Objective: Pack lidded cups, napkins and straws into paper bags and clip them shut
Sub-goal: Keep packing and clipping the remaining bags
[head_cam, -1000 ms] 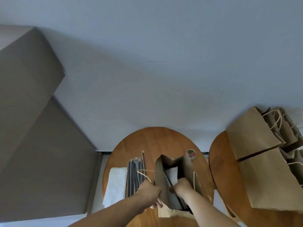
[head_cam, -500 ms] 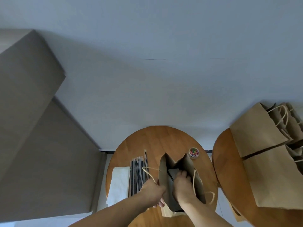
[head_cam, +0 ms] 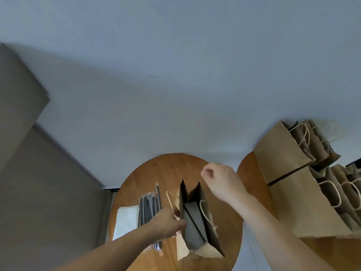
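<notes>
Gripping the left rim of the open brown paper bag [head_cam: 195,222] standing on the round wooden bench [head_cam: 168,169], the left hand [head_cam: 166,222] is steadying it while the right hand [head_cam: 220,182], curled with contents indiscernible, is hovering beyond it, so clipping is apparently pending.

right hand [head_cam: 220,180] blurred | straws [head_cam: 149,208] blurred | stacked bags [head_cam: 293,204] cut by right edge

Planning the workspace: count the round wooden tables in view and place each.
2. One table sits centre, bearing the open bag, straws and napkins; the second table stands right of it, under piled paper bags, cut by the frame edge. Others may lie off-frame.
</notes>
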{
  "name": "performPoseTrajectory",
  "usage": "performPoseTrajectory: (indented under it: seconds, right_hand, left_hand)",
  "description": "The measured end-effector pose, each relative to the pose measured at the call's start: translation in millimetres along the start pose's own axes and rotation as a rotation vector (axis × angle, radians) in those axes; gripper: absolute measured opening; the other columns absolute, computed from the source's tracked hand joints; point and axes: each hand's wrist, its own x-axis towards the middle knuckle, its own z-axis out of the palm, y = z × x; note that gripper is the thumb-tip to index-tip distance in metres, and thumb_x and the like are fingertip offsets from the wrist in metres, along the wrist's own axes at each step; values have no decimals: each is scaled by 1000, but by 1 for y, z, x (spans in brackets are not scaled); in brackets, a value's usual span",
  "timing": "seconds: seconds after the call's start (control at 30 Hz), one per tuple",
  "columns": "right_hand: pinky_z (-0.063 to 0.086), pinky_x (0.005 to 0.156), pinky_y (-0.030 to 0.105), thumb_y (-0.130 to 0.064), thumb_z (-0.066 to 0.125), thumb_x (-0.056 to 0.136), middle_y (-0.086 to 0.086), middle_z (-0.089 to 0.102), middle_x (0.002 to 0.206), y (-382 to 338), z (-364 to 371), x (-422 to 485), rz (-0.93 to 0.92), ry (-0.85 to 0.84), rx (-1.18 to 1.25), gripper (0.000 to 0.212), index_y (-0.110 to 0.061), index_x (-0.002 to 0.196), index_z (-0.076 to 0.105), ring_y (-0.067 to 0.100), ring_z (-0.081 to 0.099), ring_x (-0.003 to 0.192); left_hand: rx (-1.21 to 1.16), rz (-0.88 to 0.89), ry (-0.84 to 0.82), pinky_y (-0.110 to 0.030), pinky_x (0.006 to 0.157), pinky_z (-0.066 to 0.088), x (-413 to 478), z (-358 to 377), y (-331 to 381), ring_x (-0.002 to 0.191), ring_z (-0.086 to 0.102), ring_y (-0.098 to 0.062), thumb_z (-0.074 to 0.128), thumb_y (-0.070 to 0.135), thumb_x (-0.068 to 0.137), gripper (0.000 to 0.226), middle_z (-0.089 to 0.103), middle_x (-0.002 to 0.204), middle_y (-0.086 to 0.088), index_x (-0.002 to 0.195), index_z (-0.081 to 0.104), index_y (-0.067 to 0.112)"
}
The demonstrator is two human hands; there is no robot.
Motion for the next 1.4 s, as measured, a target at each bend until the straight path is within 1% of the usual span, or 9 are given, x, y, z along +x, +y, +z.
performPoseTrajectory:
  seconds: [0.17,0.43,0.57,0.7,0.77,0.9,1.1,1.23,1.4]
  right_hand:
    - [41,53,25,-23,46,98,-6,67,83,71,5,28,168,-111,-93,25,-21,84,67,8,60,68]
    - [45,63,30,-25,54,97,9,68,89,151,67,76,308,-298,-167,20,-8,98,65,26,66,84]
    - [50,71,31,-23,53,97,11,70,99,173,97,103,309,-311,-188,23,-8,107,67,27,66,90]
    - [43,68,28,-18,50,96,11,68,96,188,124,117,251,-328,-158,19,-11,95,68,28,63,87]
    - [43,67,29,-21,46,96,4,66,87,190,133,118,131,-299,-111,22,-19,85,65,28,62,86]
    - [50,91,32,-20,46,97,-8,64,117,178,145,109,-50,-415,-16,36,-29,129,58,16,60,110]
    - [38,110,32,3,55,76,-7,52,141,157,132,99,-297,-683,98,79,-34,145,42,9,46,130]
    - [42,98,19,-9,76,67,-16,45,139,162,124,94,-222,-864,160,106,-47,151,23,5,45,124]
    - [45,90,20,-13,79,71,-23,53,124,171,114,95,-171,-891,69,78,-43,136,48,2,51,114]
  left_hand:
    - [166,2,-343,-35,93,55,1,-22,-6,102,67,-10,79,44,62,75,70,110,6,127,50,22]
    - [194,-1,-402,-24,99,38,0,-20,5,112,55,-5,84,58,60,94,53,119,25,132,23,55]
    - [-37,25,-171,-4,90,32,-15,25,14,112,47,19,73,80,61,80,43,118,50,117,17,82]
    - [138,-176,143,-33,102,47,-16,72,21,122,53,-8,58,94,50,117,48,137,21,148,11,50]
    - [232,-245,133,-37,97,50,-11,79,28,115,59,-19,55,83,58,107,58,126,10,147,12,42]
    - [253,-257,97,-43,88,55,-3,68,46,100,65,-29,36,61,72,59,68,103,-4,119,47,28]
    - [331,-89,-56,-33,74,53,7,27,45,72,58,-14,44,47,85,21,56,75,9,83,46,27]
    - [357,-90,-58,-31,68,48,18,3,36,70,54,-18,44,22,95,21,56,75,0,75,51,23]
    - [459,-26,-29,-35,67,46,28,-10,35,67,51,-21,44,15,91,18,55,72,-4,83,59,12]
